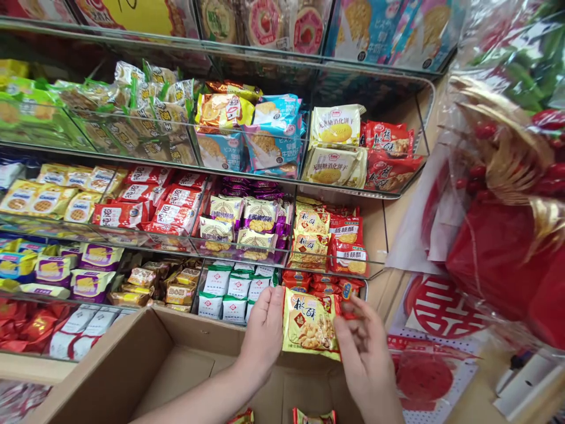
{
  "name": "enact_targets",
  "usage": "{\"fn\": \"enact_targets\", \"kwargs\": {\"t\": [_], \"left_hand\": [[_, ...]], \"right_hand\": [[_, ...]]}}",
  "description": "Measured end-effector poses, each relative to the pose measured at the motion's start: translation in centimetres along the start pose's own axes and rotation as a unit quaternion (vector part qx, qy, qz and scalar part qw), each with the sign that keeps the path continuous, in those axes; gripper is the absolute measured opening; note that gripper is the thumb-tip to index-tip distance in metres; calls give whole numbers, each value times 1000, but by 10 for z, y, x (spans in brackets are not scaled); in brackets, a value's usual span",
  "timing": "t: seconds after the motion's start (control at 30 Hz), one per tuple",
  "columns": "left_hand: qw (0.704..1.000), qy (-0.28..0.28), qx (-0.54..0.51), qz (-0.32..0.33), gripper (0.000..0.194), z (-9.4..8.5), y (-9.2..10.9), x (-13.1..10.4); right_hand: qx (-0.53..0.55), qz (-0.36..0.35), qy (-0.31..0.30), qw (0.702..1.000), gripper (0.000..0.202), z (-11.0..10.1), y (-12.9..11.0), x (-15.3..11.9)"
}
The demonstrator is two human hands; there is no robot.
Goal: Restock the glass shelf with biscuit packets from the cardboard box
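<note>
A yellow cookie packet [311, 324] with red side edges is held upright between my two hands, over an open cardboard box [176, 377]. My left hand [263, 327] pinches the packet's left edge. At its right edge, my right hand [364, 347] grips with the thumb in front, the other fingers partly behind. Inside the box, near the bottom of the view, lie a red-and-yellow packet [314, 417] and part of another one [242, 417]. Similar yellow packets [310, 250] stand in a shelf compartment just above my hands.
Tiered shelves with clear front guards [247, 176] hold packets sorted by kind. White-and-green packets [222, 288] sit left of my hands. At the right hang a wrapped red decoration [498, 259] and a red cut-out ornament [445, 306].
</note>
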State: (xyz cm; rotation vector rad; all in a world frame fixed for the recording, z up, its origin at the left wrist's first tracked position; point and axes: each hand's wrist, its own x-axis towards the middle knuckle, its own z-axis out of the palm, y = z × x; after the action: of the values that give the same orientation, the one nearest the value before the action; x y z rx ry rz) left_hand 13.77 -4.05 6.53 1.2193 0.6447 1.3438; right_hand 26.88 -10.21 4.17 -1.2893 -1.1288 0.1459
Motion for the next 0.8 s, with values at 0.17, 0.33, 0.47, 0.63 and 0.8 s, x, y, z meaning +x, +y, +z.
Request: {"fn": "enact_targets", "kwargs": {"t": [0.17,0.33,0.47,0.63,0.8], "left_hand": [[998,7,-54,-29,30,5,21,7],[993,-34,-110,-26,31,24,48,15],[994,-31,-101,-1,29,29,64,18],[988,-138,-7,-67,25,13,46,-12],[971,-204,55,-109,24,-21,21,-56]], "right_hand": [[-182,-269,-135,936,57,-20,-15,3],[-166,-303,-67,936,42,-13,-27,17],[-103,-272,43,956,35,-12,-40,50],[-106,-185,144,966,39,-15,-50,125],[-204,-194,121,952,36,-2,-55,177]]}}
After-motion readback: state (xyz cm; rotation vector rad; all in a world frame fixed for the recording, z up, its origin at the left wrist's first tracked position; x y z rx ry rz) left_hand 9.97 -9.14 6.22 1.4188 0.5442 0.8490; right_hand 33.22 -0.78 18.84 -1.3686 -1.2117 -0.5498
